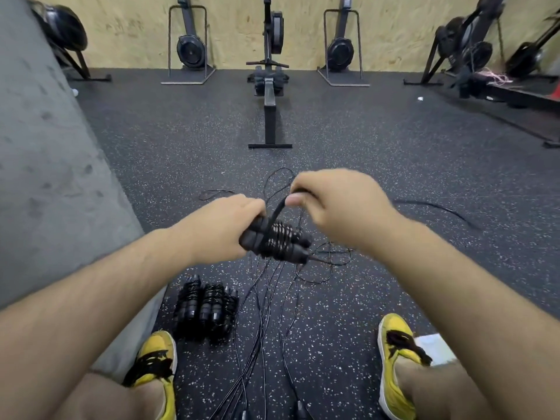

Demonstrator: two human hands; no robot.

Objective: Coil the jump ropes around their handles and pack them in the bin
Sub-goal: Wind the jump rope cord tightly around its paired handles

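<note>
My left hand (225, 228) grips a pair of black jump-rope handles (280, 242) held side by side, with thin black rope wound around their middle. My right hand (333, 204) pinches the same rope just above the handles; a dark loop runs from its fingers down to the bundle. Several loose black ropes (266, 313) hang and trail over the floor between my feet. Coiled rope bundles (206, 307) lie together on the floor by my left shoe. No bin is in view.
A grey concrete wall (45, 177) runs along the left. A rowing machine (269, 86) stands straight ahead, with more machines (191, 47) upright against the plywood wall. My yellow shoes (394, 359) stand on the speckled rubber floor. A white object (436, 347) lies by my right shoe.
</note>
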